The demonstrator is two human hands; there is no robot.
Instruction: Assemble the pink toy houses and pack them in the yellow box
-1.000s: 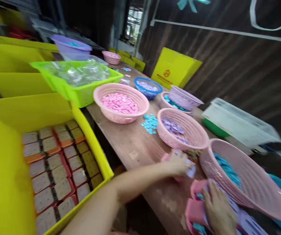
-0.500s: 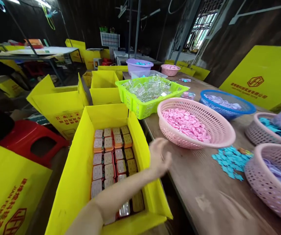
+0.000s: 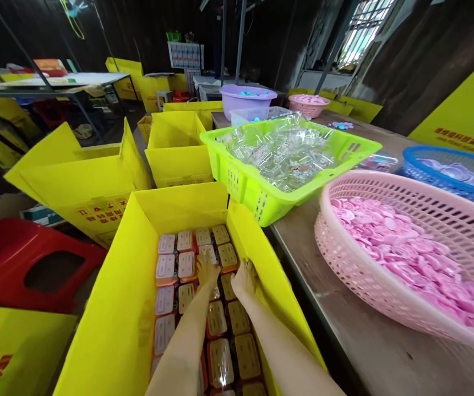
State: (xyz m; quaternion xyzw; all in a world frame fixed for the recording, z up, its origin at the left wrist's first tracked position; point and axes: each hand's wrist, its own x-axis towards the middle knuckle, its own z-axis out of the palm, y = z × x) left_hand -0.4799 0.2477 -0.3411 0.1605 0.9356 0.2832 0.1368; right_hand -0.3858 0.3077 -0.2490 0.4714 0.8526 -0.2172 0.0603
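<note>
Both hands have left the worktable (image 3: pixel 369 330) for the yellow carton (image 3: pixel 100 308), shifting the work to its rows of lidded cases (image 3: pixel 186 264). The left hand (image 3: pixel 207 270) and right hand (image 3: pixel 245 276) reach low among them; whether either grips one, one cannot tell.

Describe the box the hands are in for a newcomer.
Find the brown table on the right. Beside its left edge, an open yellow box fills the lower middle. Unlike the other yellow boxes, it shows rows of cases, with left hand and right hand inside.
</note>
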